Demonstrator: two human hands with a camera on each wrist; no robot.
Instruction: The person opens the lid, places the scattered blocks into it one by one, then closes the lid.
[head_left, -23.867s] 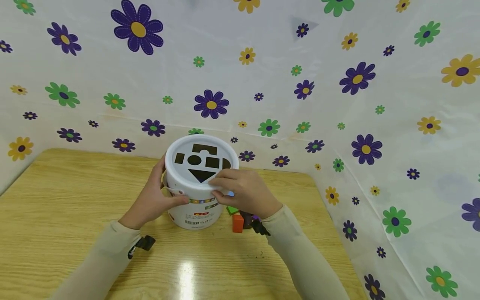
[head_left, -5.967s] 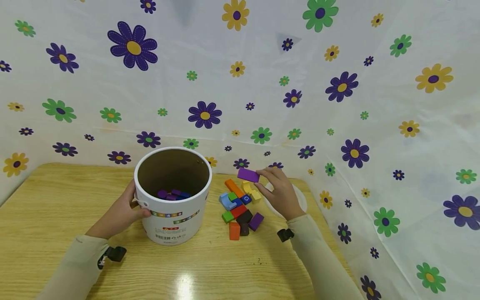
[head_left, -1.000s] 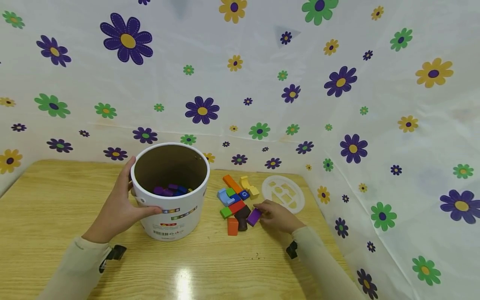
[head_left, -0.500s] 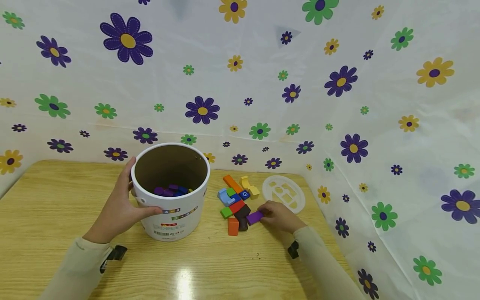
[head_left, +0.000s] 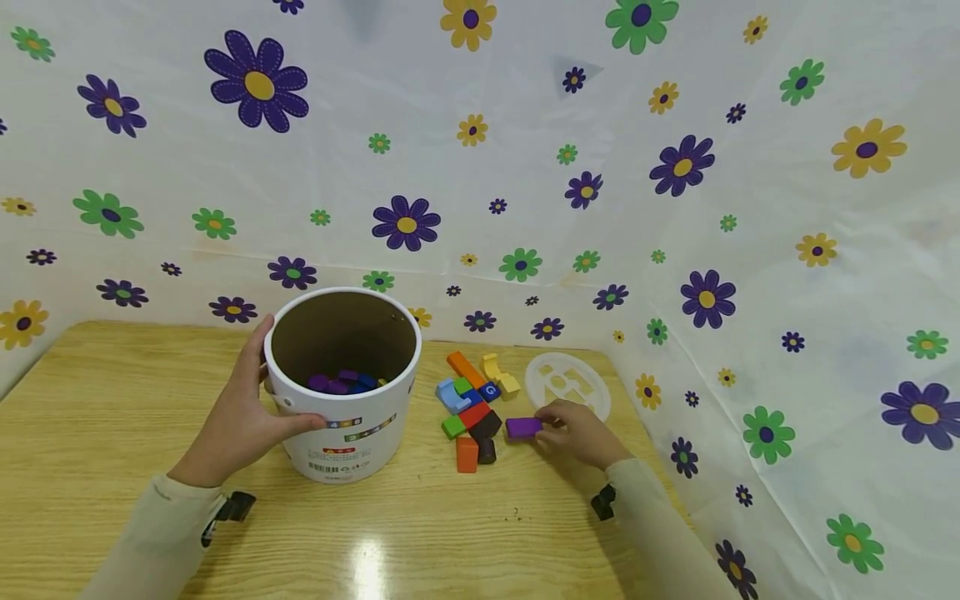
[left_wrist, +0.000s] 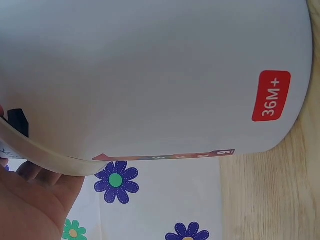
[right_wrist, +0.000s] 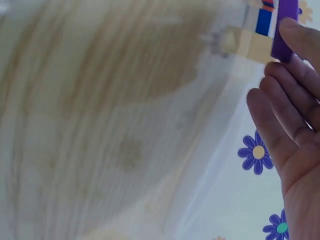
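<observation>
A white bucket stands upright on the table, its top uncovered, with several purple, blue and yellow blocks inside. My left hand grips its left side, thumb across the front and fingers behind. The left wrist view shows that hand beside the bucket's pale handle. Between thumb and fingers my right hand pinches a purple rectangular block, low over the table, right of the pile. In the right wrist view the thumb presses the purple block; the other fingers extend below it.
Right of the bucket lies a pile of blocks: orange, red, dark brown, light blue and yellow among them. The white lid with shaped holes lies behind my right hand. A flowered cloth hangs behind.
Long before, the lid sat on the bucket; since then it has come off and lies at the right. Over the last second my right hand has drawn the purple block rightward from the pile.
</observation>
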